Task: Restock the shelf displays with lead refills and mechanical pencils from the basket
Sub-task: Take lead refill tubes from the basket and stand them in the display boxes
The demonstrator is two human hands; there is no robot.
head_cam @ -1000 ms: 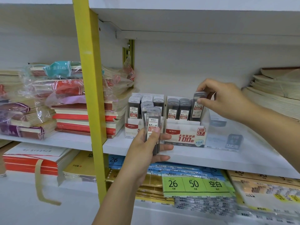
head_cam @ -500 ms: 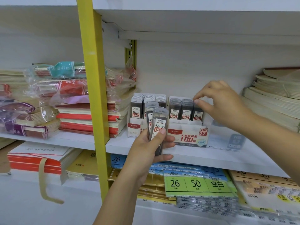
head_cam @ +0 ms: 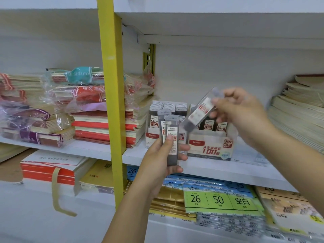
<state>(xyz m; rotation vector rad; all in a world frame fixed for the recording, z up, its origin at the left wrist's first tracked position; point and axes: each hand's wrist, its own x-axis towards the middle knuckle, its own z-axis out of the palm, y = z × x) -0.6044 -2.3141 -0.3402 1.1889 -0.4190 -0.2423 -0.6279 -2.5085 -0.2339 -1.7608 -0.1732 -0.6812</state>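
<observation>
Two lead refill cases stand upright in the left hand, which grips them from below with its thumb pressed on the front label. They are held in front of the white shelf, just before the two display boxes. The right hand pinches a third refill case between thumb and fingers. This case is tilted, its dark lower end pointing down over the row of cases standing in the 0.7 display box; hand and case are blurred. Just left of that box, the 0.5 display box is packed with upright cases. Both boxes sit on the shelf to the right of a yellow upright. Left of the upright lie notebook stacks and plastic-wrapped bundles. At far right is more stacked paper. On the level below lie packs with a green label reading 26 and 50.
</observation>
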